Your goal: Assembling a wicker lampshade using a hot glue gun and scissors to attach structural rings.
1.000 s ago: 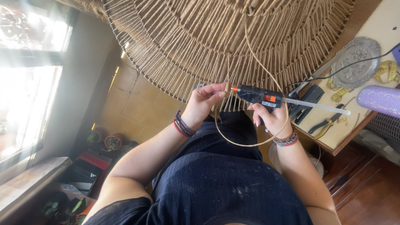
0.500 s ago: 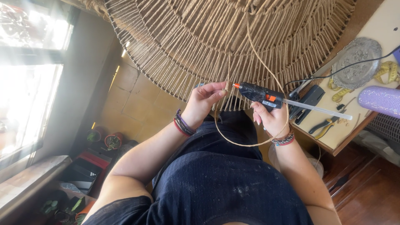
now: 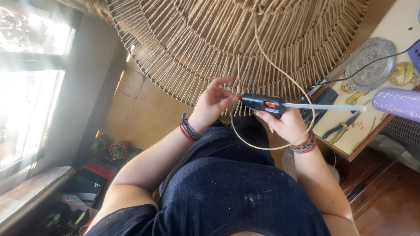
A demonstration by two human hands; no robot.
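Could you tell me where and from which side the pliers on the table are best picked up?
Take the pliers by the paired handles, coming straight down from above. They lie flat on the table, handles a little apart and pointing toward its near edge, with bare wood around them. The jaw end is thinner and points toward the yellow tape measure, so it offers fingers less hold.

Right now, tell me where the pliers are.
In the head view the pliers lie at the right, on the wooden table, near its front edge, just right of the glue gun held in the right hand.
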